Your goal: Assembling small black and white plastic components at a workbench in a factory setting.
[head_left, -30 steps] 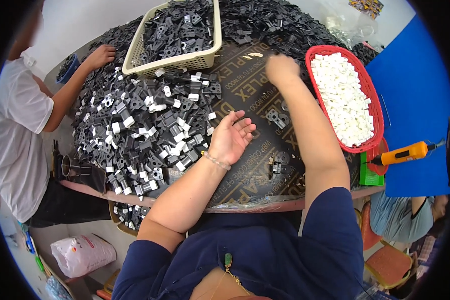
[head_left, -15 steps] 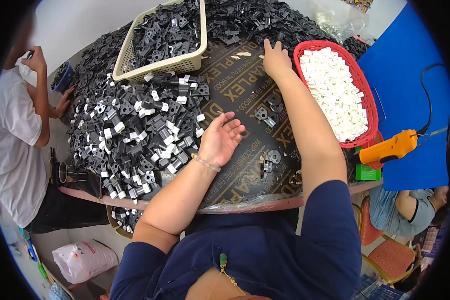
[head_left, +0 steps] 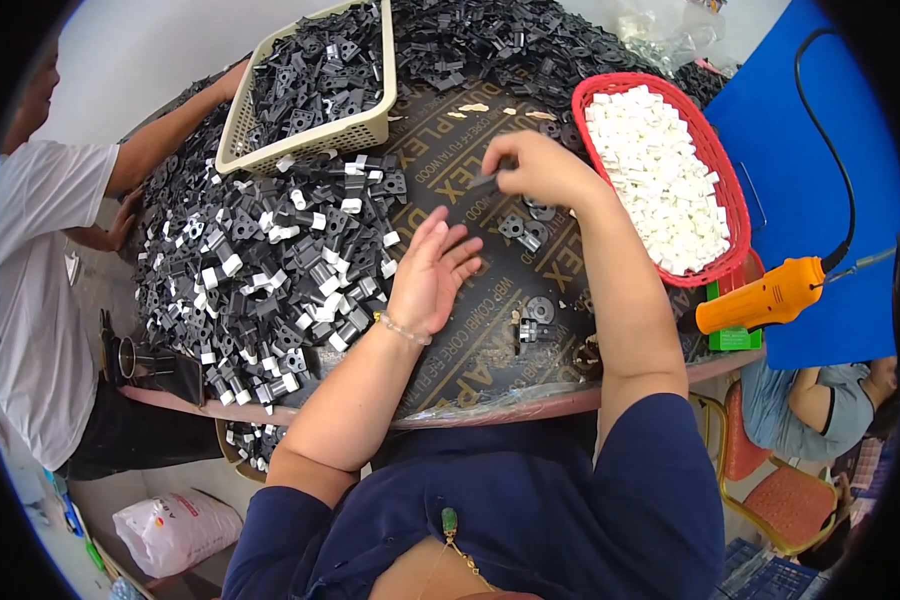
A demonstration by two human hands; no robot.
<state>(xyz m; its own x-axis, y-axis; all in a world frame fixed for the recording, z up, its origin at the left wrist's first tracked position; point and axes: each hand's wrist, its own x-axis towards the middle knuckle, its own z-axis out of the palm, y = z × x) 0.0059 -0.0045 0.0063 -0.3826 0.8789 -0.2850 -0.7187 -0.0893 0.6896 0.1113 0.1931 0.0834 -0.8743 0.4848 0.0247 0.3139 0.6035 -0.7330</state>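
Note:
Over the middle of the table my right hand (head_left: 545, 168) pinches a small black plastic part (head_left: 483, 183). My left hand (head_left: 428, 278) is palm up with its fingers apart, just below and left of it, holding nothing that I can see. Left of that hand spreads a pile of black parts with white caps (head_left: 270, 265). A few loose black parts (head_left: 523, 232) lie on the dark board between my arms. To the right, a red basket (head_left: 742, 225) is full of small white pieces (head_left: 660, 180).
A cream basket (head_left: 300, 145) of black parts stands at the back left, before a large black heap (head_left: 510, 40). An orange power tool (head_left: 765, 297) hangs at the right by a blue panel (head_left: 820, 180). At the left, a co-worker in a white shirt (head_left: 45, 230) reaches toward the heap.
My right hand has come back from the far heap toward my left hand, with a black part in its fingers. The co-worker has stretched an arm out behind the cream basket.

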